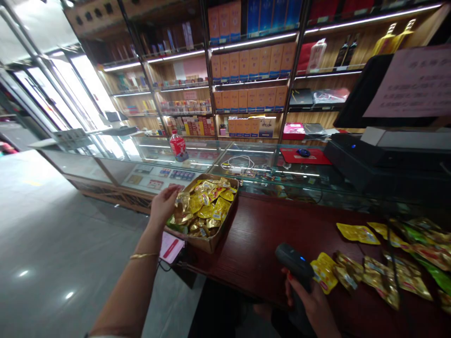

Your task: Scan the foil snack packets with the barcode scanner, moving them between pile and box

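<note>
My left hand [165, 203] is at the left side of a cardboard box [214, 241], its fingers bent together beside a gold packet [182, 206]. What those fingers grip, if anything, is hidden. Yellow and gold foil snack packets [207, 202] fill the box in a loose heap. Lower right, my right hand [306, 300] is wrapped around the handle of a black barcode scanner [294, 260] with a lit blue light. Just right of the scanner lies a yellow packet [324, 273], and several gold packets [380, 279] are spread beyond it.
A phone [171, 248] lies below the box on the dark red wooden counter [259, 225]. Behind it, a glass showcase carries a red-labelled bottle [178, 146], a white cable [237, 164] and a mouse [303, 152] on a red mat. A monitor [362, 89] stands at the right.
</note>
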The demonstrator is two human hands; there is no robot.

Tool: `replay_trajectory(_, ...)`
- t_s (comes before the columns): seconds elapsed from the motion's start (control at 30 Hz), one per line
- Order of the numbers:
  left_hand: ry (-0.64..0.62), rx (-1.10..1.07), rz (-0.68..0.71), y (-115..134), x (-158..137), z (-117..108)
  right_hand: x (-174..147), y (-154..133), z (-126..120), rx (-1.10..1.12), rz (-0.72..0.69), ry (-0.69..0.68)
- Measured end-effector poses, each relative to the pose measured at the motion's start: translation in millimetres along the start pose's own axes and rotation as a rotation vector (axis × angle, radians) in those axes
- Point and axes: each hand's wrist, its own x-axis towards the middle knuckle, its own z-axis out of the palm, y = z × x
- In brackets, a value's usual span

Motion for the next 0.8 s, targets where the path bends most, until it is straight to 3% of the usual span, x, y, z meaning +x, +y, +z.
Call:
replay_trajectory(0.1,-0.205,0.346,-0.07,-30.7,9.4,-3.6,-0.9,-1.9,-0.1,-0.002,0.007,0.002)
replay_trajectory(0.17,-0.245,0.471,-0.034,-35.7,2.8,-3.4,-1.7,-0.4,-0.1,-0.003,0.005,0.014)
replay_trajectory(0.27,-0.08,0.482,0.194,-17.7,-21.9,7.6,-3.8,1.6,1.7,0.056,-0.035,0.044)
replay_trajectory(0.33,0.053,0.356,0.411,4.9,-49.1,28.0,-4.5,2.0,2.9,0.133,-0.065,0.014)
replay_trajectory(0.37,0.052,0.268,0.503,16.9,-66.2,43.0,-4.4,2.5,3.0,0.151,-0.078,0.001)
replay_trajectory(0.43,-0.147,0.095,0.616,38.9,-106.4,81.9,-3.8,5.3,1.5,0.176,-0.097,0.011)
replay_trajectory(0.53,-0.746,-0.041,0.668,60.8,-171.1,155.1,-4.6,14.3,-2.5,0.229,-0.132,0.083)
replay_trajectory(0.6,-1.005,0.011,0.623,68.1,-207.3,203.6,-6.6,20.6,-3.8,0.274,-0.168,0.13)
replay_trajectory(0.7,-1.177,0.218,0.656,75.0,-245.4,257.1,-9.2,25.1,-2.4,0.321,-0.213,0.157)
replay_trajectory(0.8,-1.205,0.35,0.816,79.5,-267.4,280.0,-10.2,24.7,-0.6,0.33,-0.234,0.16)
